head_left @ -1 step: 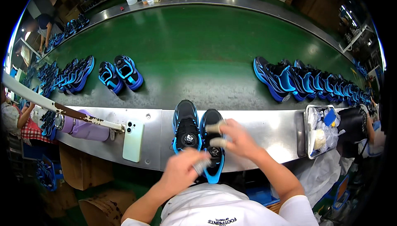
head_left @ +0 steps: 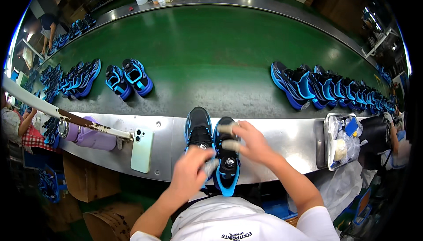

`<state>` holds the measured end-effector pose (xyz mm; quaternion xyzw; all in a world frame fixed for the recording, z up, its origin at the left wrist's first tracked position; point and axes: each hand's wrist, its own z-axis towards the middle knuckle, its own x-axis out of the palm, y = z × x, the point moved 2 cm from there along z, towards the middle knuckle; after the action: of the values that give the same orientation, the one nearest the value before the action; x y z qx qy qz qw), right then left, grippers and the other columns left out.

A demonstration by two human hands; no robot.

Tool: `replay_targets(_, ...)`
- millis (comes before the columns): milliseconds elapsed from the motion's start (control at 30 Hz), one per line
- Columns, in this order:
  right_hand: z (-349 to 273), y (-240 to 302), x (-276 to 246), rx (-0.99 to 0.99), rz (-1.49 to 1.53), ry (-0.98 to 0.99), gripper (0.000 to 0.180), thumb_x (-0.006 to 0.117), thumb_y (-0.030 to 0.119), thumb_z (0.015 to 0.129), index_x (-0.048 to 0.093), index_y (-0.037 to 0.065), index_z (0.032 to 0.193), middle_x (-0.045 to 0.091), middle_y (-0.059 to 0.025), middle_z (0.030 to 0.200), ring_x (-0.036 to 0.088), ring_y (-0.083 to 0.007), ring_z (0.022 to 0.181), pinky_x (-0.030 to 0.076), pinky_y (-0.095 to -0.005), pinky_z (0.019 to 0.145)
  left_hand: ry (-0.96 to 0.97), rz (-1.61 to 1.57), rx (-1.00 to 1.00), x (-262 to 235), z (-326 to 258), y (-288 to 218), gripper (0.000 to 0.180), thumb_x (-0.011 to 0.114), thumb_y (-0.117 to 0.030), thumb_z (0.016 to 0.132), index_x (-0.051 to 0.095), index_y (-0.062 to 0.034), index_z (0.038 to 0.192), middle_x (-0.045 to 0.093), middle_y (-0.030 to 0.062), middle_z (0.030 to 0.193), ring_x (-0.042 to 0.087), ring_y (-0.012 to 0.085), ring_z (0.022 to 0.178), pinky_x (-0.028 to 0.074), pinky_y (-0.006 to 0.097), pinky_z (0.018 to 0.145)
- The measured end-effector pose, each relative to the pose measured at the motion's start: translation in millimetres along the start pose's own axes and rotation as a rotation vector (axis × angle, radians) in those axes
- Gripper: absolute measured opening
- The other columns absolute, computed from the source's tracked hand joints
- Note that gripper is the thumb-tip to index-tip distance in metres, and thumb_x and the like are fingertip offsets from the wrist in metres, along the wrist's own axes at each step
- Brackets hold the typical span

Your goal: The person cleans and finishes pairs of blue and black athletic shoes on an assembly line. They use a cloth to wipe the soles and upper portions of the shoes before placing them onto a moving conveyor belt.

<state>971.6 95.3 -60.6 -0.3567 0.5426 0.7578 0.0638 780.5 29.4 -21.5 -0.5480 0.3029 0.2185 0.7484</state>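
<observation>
Side by side on the metal ledge stand a left black-and-blue sneaker (head_left: 198,120) and a right one (head_left: 227,183), toes pointing away from me. Each has a round dial on its tongue. My left hand (head_left: 190,170) is over the rear of the left sneaker, partly covering its dial and collar; its fingers are bent and smeared by motion. Stretched over the front of the right sneaker, my right hand (head_left: 251,142) has two fingers with pale wraps held apart. Whether those fingers touch the upper is unclear.
A green belt (head_left: 211,56) carries a sneaker pair (head_left: 136,78) and rows of sneakers at both sides. On the ledge lie a pale green phone (head_left: 142,150) and a purple bottle (head_left: 92,135), beneath a chipped white bar (head_left: 39,104). A tray of plastic bags (head_left: 346,142) sits at right.
My left hand has shifted up and left, from beside the right sneaker's collar onto the left sneaker. The right hand has moved slightly toward the toe, uncovering the right dial more.
</observation>
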Motion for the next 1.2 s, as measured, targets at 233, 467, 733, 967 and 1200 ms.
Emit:
replay_targets(233, 64, -50, 93, 0.135, -0.109, 0.106, 0.055, 0.058, 0.043, 0.089, 0.044, 0.026, 0.140, 0.036, -0.0289, 0.138, 0.041, -0.0473, 0.120, 0.035, -0.0514, 0.103, 0.318, -0.216, 0.125, 28, 5, 46, 0.041, 0.060, 0.005, 0.070, 0.064, -0.0059, 0.110, 0.060, 0.0098, 0.096, 0.053, 0.0302, 0.091, 0.045, 0.037, 0.084)
replay_targets(467, 80, -42, 97, 0.159, -0.092, 0.107, 0.050, 0.058, 0.037, 0.090, 0.047, 0.028, 0.137, 0.037, -0.0267, 0.137, 0.040, -0.0478, 0.123, 0.034, -0.0516, 0.104, 0.206, -0.093, -0.088, 24, 9, 42, 0.043, 0.069, -0.005, 0.074, 0.060, -0.0052, 0.116, 0.054, 0.0125, 0.098, 0.056, 0.0292, 0.087, 0.048, 0.035, 0.077)
replay_targets(733, 82, -45, 92, 0.230, -0.083, 0.165, 0.050, 0.057, 0.036, 0.090, 0.048, 0.026, 0.137, 0.036, -0.0271, 0.138, 0.037, -0.0472, 0.126, 0.033, -0.0517, 0.105, 0.232, -0.249, -0.013, 13, 22, 40, 0.045, 0.062, 0.001, 0.073, 0.060, -0.0062, 0.118, 0.056, 0.0073, 0.094, 0.054, 0.0206, 0.082, 0.046, 0.029, 0.075)
replay_targets(967, 81, -51, 95, 0.196, -0.082, 0.156, 0.048, 0.057, 0.034, 0.089, 0.049, 0.026, 0.136, 0.041, -0.0245, 0.133, 0.040, -0.0444, 0.125, 0.035, -0.0505, 0.105, 0.278, -0.252, -0.041, 13, 17, 37, 0.044, 0.066, -0.001, 0.072, 0.057, -0.0057, 0.115, 0.055, 0.0060, 0.097, 0.053, 0.0201, 0.082, 0.046, 0.030, 0.073)
replay_targets(1200, 81, -50, 95, 0.158, -0.076, 0.126, 0.047, 0.057, 0.033, 0.089, 0.050, 0.025, 0.135, 0.044, -0.0226, 0.130, 0.042, -0.0427, 0.122, 0.036, -0.0490, 0.104, 0.381, -0.249, 0.114, 14, 23, 50, 0.040, 0.066, -0.003, 0.074, 0.057, -0.0056, 0.113, 0.054, 0.0092, 0.097, 0.053, 0.0238, 0.088, 0.046, 0.033, 0.074)
